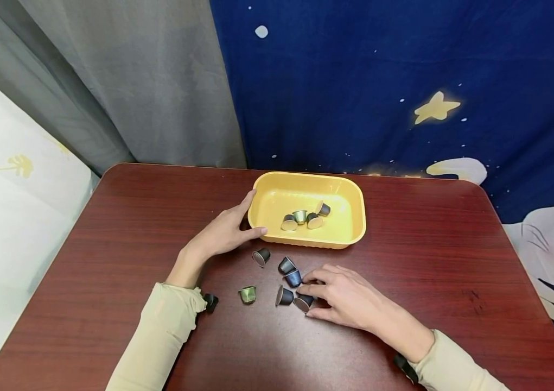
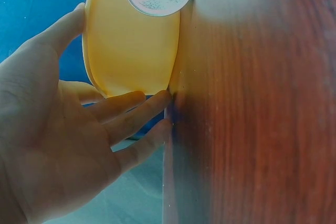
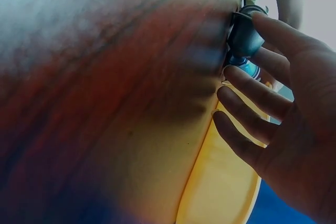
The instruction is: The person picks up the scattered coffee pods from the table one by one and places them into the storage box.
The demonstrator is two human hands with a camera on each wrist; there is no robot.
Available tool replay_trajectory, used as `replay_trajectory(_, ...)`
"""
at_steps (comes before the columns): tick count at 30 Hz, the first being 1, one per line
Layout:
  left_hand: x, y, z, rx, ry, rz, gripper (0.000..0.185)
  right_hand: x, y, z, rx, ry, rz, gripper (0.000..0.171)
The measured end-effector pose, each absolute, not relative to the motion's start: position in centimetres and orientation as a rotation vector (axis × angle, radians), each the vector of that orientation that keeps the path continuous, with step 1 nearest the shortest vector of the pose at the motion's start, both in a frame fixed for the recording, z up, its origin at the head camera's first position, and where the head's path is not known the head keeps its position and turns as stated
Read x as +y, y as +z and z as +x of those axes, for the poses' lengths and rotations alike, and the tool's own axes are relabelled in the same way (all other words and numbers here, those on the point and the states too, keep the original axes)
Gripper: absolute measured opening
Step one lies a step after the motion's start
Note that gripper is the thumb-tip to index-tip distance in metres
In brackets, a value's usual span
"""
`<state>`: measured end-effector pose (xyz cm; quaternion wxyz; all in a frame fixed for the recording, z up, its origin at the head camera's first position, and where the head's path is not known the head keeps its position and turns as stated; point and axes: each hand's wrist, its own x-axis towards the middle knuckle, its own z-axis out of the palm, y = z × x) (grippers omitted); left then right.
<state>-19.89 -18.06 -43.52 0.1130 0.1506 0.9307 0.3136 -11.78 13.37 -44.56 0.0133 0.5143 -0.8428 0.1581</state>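
My left hand (image 1: 225, 231) rests with spread, mostly straight fingers against the left end of a yellow plastic tub (image 1: 350, 231), its thumb at the near rim. Several coffee capsules lie in the tub, among them a green one (image 1: 299, 217) and a black one (image 1: 323, 209). My right hand (image 1: 345, 296) pinches a black coffee capsule (image 3: 244, 35) between thumb and index finger, low at the tabletop. Close by its fingertips are a blue capsule (image 1: 293, 278) and two dark capsules, one upper (image 1: 286, 265) and one lower (image 1: 284, 296).
Another dark capsule (image 1: 261, 257) lies just in front of the tub, and a green capsule (image 1: 247, 295) sits between the forearms. The brown wooden table (image 1: 428, 228) ends at a grey curtain (image 1: 159, 81) and a blue star-patterned curtain (image 1: 330, 81).
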Motion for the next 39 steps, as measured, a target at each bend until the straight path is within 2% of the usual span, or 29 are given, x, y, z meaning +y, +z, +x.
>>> replay_trajectory(25,-17.6,-43.5,-19.8,2.716,0.948,0.464,0.101,13.9,-44.4,-11.9,-2.639,0.544,1.596,0.042)
replay_trajectory(39,-18.0,-43.5,-19.8,2.736,0.917,0.458,0.102,14.4,-42.9,-12.6,-2.554,0.574,1.587,0.039)
